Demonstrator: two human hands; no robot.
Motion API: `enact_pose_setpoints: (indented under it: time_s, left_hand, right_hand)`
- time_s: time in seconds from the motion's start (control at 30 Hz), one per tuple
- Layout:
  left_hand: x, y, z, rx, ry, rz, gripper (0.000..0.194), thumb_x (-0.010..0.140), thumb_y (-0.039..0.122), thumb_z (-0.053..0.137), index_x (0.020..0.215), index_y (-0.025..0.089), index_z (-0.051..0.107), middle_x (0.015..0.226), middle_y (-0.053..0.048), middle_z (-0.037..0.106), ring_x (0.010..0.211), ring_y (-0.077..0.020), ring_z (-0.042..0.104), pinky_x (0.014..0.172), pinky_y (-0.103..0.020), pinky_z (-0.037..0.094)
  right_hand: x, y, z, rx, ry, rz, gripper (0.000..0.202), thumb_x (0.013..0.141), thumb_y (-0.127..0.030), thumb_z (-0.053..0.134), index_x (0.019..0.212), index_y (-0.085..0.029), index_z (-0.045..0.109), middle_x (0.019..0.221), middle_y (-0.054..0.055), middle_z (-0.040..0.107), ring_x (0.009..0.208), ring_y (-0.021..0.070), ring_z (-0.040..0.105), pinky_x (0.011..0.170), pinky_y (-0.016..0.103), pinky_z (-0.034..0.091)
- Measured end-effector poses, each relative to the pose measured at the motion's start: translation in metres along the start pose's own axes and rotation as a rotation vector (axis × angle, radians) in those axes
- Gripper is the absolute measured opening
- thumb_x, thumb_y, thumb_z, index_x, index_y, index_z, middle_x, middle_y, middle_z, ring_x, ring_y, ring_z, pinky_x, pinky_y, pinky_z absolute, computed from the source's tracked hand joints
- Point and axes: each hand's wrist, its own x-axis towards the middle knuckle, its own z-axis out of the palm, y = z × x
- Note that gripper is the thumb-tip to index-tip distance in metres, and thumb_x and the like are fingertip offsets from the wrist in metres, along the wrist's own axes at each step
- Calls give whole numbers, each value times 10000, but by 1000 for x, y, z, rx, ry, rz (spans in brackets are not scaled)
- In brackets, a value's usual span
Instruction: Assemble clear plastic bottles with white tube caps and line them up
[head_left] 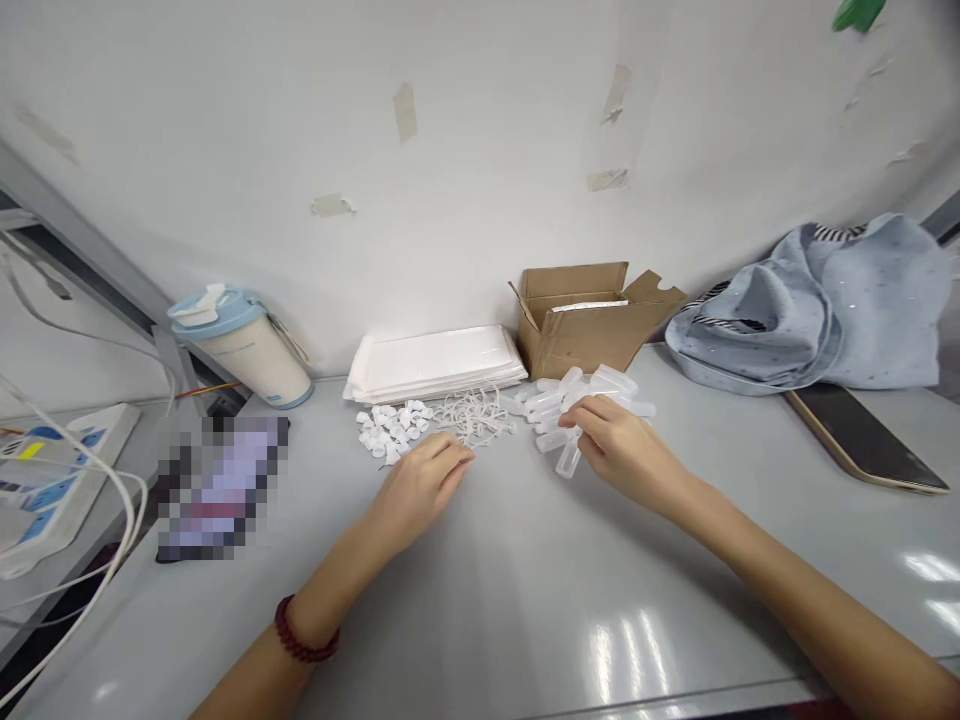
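Observation:
My left hand [426, 482], with a dark red bead bracelet [306, 632] at its wrist, is closed just in front of small white caps [391, 428] and a tangle of thin white cords [474, 414]. What its fingers hold, if anything, is hidden. To the right, my right hand [619, 447] reaches over a pile of clear plastic tubes [546, 400]. Its fingers are bent together at the pile, and I cannot make out whether a tube is between them. Behind the cords lies a stack of flat white packets [442, 356].
An open cardboard box [581, 345] stands against the wall. A cup with a blue lid [259, 358] and a blurred-out flat item [221, 490] are at left. At right are a blue cloth bag [870, 310] and a phone [870, 440]. A power strip [90, 480] lies far left.

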Motion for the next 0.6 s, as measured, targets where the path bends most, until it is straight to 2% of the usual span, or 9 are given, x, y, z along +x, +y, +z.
enact_pose_setpoints:
  time_s: [0.13, 0.2, 0.3, 0.4, 0.5, 0.6]
  left_hand:
    - [2, 6, -2, -219, 93, -166, 161, 886, 266, 511, 899, 199, 657, 874, -48, 650, 753, -171, 593, 657, -298, 492]
    - [3, 7, -4, -341, 135, -277, 170, 865, 305, 543, 899, 186, 660, 809, -41, 653, 695, -164, 605, 620, -296, 508]
    - [5, 6, -8, -529, 158, -412, 239, 852, 355, 560, 938, 155, 658, 746, -34, 645, 624, -148, 618, 572, -286, 526]
    - [5, 6, -13, -678, 133, -478, 273, 847, 361, 566, 974, 136, 653, 816, -61, 658, 655, -145, 639, 572, -274, 530]
    - [5, 8, -14, -744, 94, -506, 255, 844, 328, 563, 951, 115, 654, 774, -67, 655, 628, -139, 634, 555, -261, 521]
    - [5, 13, -12, -704, 94, -511, 215, 833, 313, 574, 877, 120, 660, 685, -41, 634, 569, -131, 607, 527, -256, 506]
  right_hand:
    - [0, -6, -11, -18, -127, 81, 295, 812, -43, 383, 893, -158, 642, 862, 98, 656, 818, 228, 613, 632, 304, 446]
    - [0, -14, -15, -40, -204, 167, 276, 903, -157, 356, 862, -174, 629, 700, 59, 631, 648, 203, 591, 550, 283, 382]
    - [-1, -24, -16, -44, -290, 287, 424, 985, -381, 259, 811, -200, 601, 463, -7, 486, 472, 181, 497, 484, 264, 294]
    - [-1, -29, -9, -75, -350, 303, 452, 983, -455, 260, 865, -201, 615, 476, 9, 503, 529, 208, 543, 479, 251, 265]
    - [-2, -30, -1, -113, -390, 311, 403, 979, -407, 314, 877, -189, 637, 570, 53, 596, 629, 235, 601, 489, 250, 253]
    - [-2, -30, -1, -84, -395, 325, 328, 954, -357, 393, 852, -186, 654, 638, 70, 654, 643, 231, 612, 501, 253, 273]
